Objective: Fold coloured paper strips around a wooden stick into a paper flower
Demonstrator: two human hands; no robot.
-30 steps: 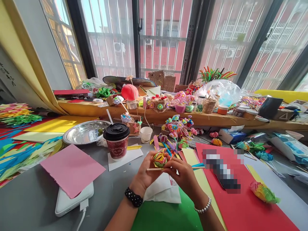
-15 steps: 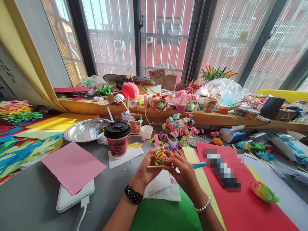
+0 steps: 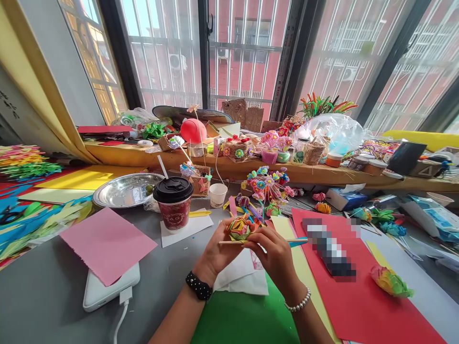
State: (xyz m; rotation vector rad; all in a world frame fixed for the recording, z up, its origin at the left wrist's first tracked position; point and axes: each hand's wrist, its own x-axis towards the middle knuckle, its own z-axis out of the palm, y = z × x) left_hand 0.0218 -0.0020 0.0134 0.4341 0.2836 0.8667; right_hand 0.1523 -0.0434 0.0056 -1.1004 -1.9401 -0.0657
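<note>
A paper flower [image 3: 239, 228] with layered yellow, pink and green petals sits in my left hand [image 3: 217, 248], whose fingers are closed around its far side. My right hand [image 3: 271, 247] is closed on a thin pale stick [image 3: 229, 242], which runs sideways just below the flower. Its fingertips touch the flower's right edge. Past my right hand, the stick's other end lies beside something blue [image 3: 298, 241]; I cannot tell if they are joined. Below my hands lie white paper [image 3: 244, 282] and a green sheet [image 3: 247, 320].
A lidded cup [image 3: 174, 210] with a straw stands left of my hands, near a metal plate [image 3: 107, 203]. Pink paper [image 3: 109, 243] covers part of a white power bank [image 3: 93, 294]. Another paper flower [image 3: 390, 282] rests on red paper [image 3: 344, 306] at right. Crafts crowd the ledge [image 3: 229, 168].
The view has shifted slightly. Both hands keep nearly the same hold on the flower and stick, with the flower turned a little.
</note>
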